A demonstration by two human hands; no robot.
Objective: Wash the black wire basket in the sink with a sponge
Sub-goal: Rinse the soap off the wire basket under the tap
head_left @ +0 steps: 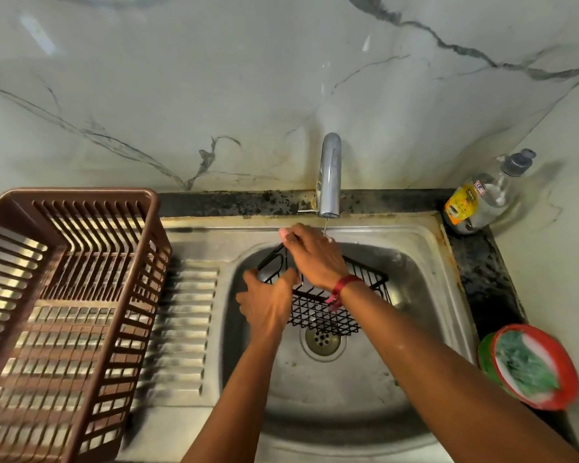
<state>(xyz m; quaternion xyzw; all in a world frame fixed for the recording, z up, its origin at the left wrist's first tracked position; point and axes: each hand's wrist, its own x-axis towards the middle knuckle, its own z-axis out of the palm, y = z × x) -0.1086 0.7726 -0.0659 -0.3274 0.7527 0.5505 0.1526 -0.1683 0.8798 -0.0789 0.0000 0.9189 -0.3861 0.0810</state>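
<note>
From my remote seat I see the black wire basket (325,305) held tilted over the bowl of the steel sink (348,392), above the drain (321,340) and just in front of the tap (330,175), which lets down a thin thread of water. The left hand (268,302) grips the basket's left end, fingers curled round the frame and thumb over the rim. The right hand (315,255), with a red thread (343,285) at the wrist, reaches across the top, its fingers curled on the far left corner. I cannot tell whether it holds anything else. A brown dish rack (64,295) stands on the drainboard to the left. On the dark worktop (482,272) to the right are a soap bottle (485,195) and a red tub (535,365) holding a green scrubber.
</note>
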